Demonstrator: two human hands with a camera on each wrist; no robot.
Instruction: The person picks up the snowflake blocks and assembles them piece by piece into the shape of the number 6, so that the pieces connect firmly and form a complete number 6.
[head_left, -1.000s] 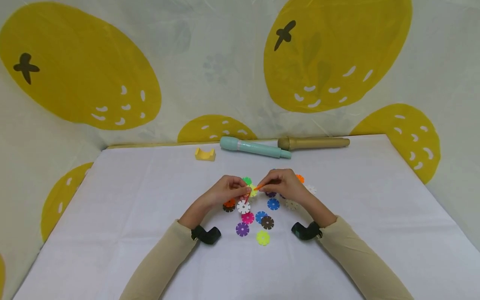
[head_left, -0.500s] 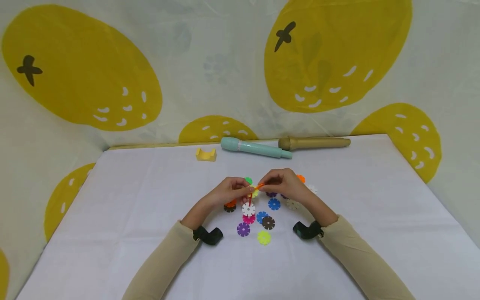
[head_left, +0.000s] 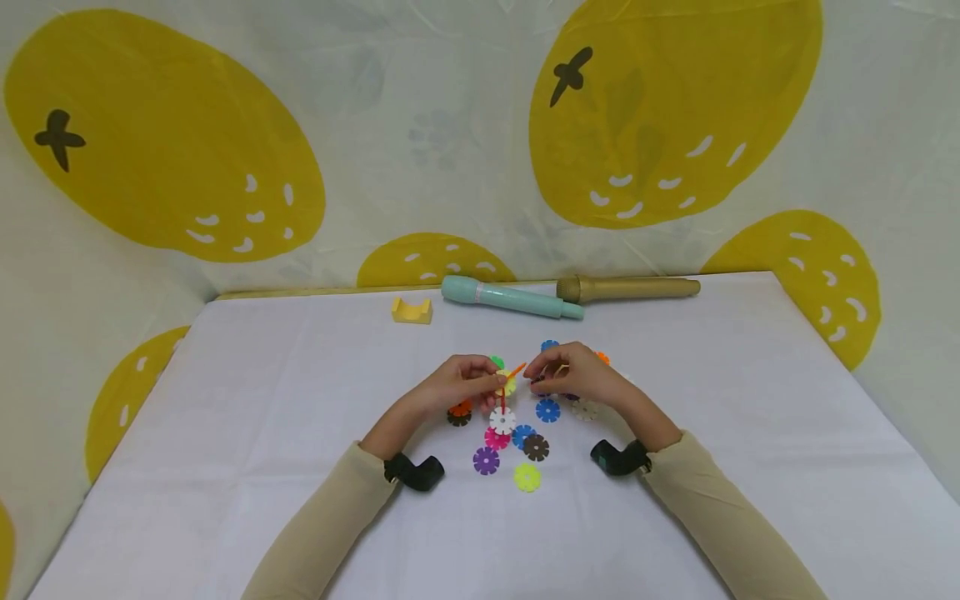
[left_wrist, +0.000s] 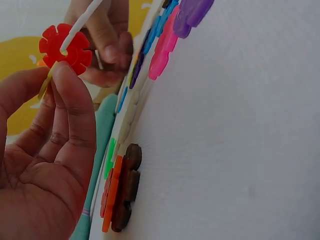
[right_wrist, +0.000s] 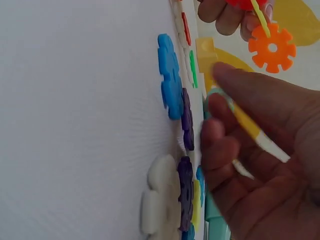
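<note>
My left hand (head_left: 467, 379) pinches a yellow notched plastic disc (left_wrist: 44, 88) between thumb and fingers, above the table. Joined to it are a red disc (left_wrist: 76, 59), a white disc (head_left: 502, 422) hanging below, and an orange disc (right_wrist: 284, 56) on the right side. The discs slot together at angles. My right hand (head_left: 572, 372) is just right of the orange disc, apart from it, its fingers loosely bent. No piece shows clearly in its grasp. A blue disc (right_wrist: 170, 75) and purple discs (right_wrist: 186, 192) lie on the table beneath it.
Several loose discs surround the hands, among them a purple disc (head_left: 486, 461), a yellow-green disc (head_left: 527, 477) and a brown disc (head_left: 536, 447). Behind lie a teal microphone-shaped object (head_left: 517, 298), a gold one (head_left: 630, 288) and a yellow notched block (head_left: 412, 311).
My right hand has let go of the orange disc and drawn slightly away to the right. The left hand still pinches the joined discs; the white one has swung slightly right and down.
</note>
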